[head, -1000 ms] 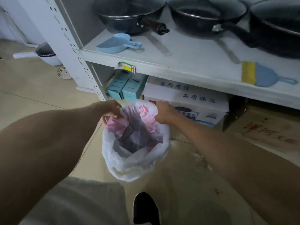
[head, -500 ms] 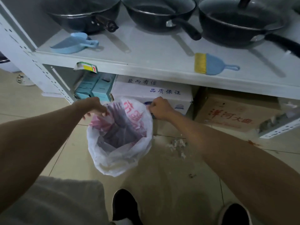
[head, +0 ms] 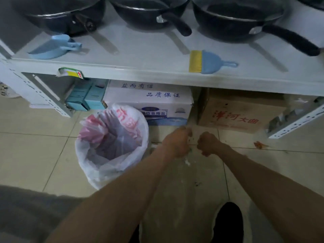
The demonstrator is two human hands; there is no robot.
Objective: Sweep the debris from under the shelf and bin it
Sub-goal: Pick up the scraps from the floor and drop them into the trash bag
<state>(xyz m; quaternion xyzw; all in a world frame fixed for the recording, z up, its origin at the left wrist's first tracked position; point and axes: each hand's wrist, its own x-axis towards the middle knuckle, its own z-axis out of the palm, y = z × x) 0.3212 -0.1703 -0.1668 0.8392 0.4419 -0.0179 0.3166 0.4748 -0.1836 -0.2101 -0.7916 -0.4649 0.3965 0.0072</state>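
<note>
Three black pans (head: 145, 13), dark handles toward the camera, high and far beyond the fingers (head: 185, 131). White printed carton (head: 149, 95) just beyond the fingers. Stacked teal cartons (head: 87, 97) beside it, beyond-left. Brown cardboard box (head: 236, 113), red lettering, beyond-right. Yellow-green label tag (head: 71, 73) far beyond-left. Perforated metal bracket (head: 296, 118) far right. Black shoe (head: 229, 223) on the near side, on beige floor tiles (head: 31, 151).

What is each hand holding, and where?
Cannot tell: left hand and right hand curl over floor debris, clear of the bin bag; any grip is hidden.
</note>
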